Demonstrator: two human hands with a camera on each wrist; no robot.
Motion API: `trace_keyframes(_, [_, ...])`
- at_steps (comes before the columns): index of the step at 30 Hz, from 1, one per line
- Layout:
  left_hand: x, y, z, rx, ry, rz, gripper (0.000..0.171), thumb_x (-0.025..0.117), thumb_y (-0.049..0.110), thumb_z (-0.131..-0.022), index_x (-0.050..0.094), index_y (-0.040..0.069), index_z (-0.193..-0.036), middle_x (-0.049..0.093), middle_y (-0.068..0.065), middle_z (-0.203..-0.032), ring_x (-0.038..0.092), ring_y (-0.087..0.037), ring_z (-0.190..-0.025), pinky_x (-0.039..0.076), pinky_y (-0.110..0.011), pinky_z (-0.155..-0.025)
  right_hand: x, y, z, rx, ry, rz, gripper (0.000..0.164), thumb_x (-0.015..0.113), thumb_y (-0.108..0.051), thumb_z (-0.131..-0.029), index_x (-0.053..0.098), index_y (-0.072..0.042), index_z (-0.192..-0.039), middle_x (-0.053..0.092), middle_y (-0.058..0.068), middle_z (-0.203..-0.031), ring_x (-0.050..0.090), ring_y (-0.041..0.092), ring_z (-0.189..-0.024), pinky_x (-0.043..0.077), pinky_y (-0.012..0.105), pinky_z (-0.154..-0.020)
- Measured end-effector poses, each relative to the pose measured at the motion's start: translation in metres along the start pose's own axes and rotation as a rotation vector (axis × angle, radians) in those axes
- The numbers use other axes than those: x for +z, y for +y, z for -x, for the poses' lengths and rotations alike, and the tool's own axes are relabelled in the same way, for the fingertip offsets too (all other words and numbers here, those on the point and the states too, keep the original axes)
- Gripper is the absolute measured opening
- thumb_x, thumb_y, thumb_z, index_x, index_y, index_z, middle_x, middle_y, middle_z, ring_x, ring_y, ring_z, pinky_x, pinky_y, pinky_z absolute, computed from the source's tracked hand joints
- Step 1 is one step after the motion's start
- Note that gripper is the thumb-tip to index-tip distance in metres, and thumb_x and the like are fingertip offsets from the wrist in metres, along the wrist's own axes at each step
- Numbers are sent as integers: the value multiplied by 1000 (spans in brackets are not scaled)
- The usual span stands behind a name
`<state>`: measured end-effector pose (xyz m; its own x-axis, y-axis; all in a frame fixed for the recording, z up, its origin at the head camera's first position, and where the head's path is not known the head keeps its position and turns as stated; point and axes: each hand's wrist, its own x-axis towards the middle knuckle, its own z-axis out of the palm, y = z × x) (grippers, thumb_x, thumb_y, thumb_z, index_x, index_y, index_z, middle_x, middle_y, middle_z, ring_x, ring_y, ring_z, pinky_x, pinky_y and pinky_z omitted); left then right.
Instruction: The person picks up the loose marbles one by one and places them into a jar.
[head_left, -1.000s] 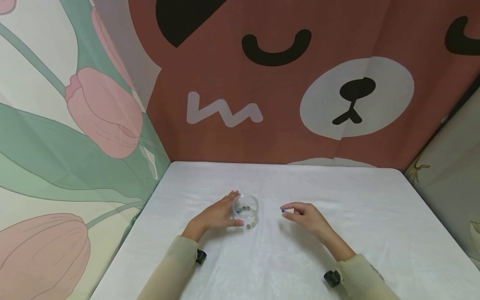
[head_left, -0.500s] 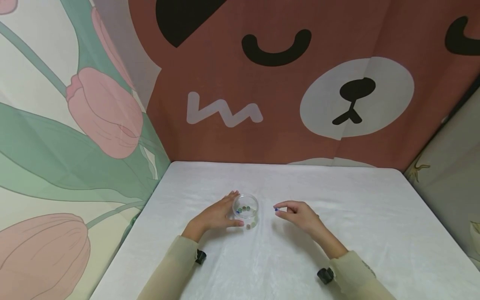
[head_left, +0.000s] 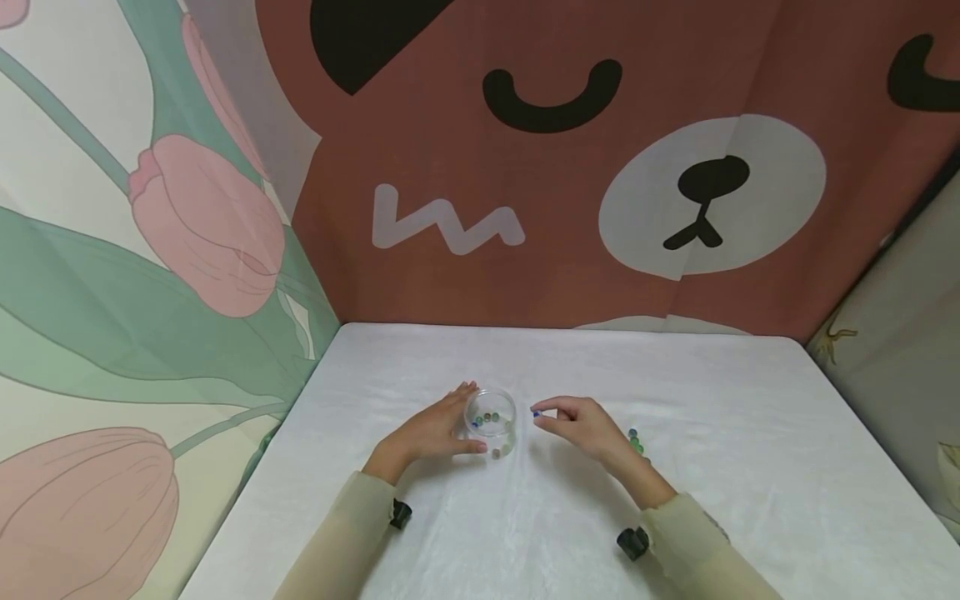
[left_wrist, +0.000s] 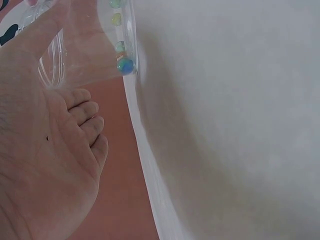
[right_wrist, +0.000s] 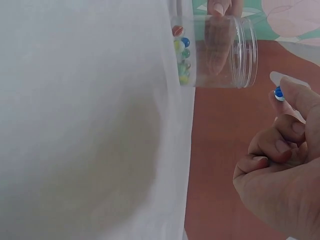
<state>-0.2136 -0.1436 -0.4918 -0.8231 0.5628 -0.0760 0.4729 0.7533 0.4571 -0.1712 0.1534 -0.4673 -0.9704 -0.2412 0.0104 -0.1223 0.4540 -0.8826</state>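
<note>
A clear plastic jar point(head_left: 491, 398) stands upright and lidless on the table, with several coloured glass marbles point(right_wrist: 180, 47) at its bottom. From the left, my left hand point(head_left: 435, 429) holds the jar, thumb at the near side and fingers round the far side. Between thumb and index finger, my right hand point(head_left: 581, 423) pinches a blue-and-white marble point(right_wrist: 279, 93). That hand is just right of the jar, with the marble near the height of its rim. Its other fingers are curled in toward the palm in the right wrist view.
Several green and blue marbles point(head_left: 635, 442) lie on the table behind my right wrist, partly hidden by it. A white cloth point(head_left: 720, 392) covers the table. A brown bear-print curtain point(head_left: 450, 283) hangs at the back, a tulip-print one point(head_left: 210, 225) on the left.
My right hand has moved left toward the jar, carrying the marble slightly upward. Marbles on the table behind its wrist have come into sight. The left hand and jar stay put.
</note>
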Motion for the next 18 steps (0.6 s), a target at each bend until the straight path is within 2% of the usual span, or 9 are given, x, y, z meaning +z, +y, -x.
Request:
trace_keyframes(5, [-2, 1, 1, 22, 7, -12, 108, 68, 69, -85, 19, 12, -163, 13, -1, -170, 11, -21, -157, 18, -43, -126, 3, -6, -4, -12, -16, -18, 31, 76, -31, -92, 77, -12, -116, 44, -4, -60, 36, 12, -56, 32, 25, -50])
trace_keyframes(14, [-1, 1, 1, 21, 7, 8, 107, 68, 68, -85, 20, 15, -163, 13, 0, -170, 11, -21, -157, 19, -46, -126, 11, -10, -11, -19, -13, 4, 27, 76, -33, -92, 78, -18, -114, 45, -3, -61, 38, 13, -57, 33, 26, -51])
trace_keyframes(18, [-1, 1, 1, 26, 6, 6, 107, 68, 68, -85, 20, 14, -163, 13, -1, -170, 11, -22, -157, 19, -47, -125, 13, -14, -14, -27, -19, 1, 29, 76, -30, -93, 77, -13, -117, 45, -4, -60, 38, 13, -57, 33, 25, -51])
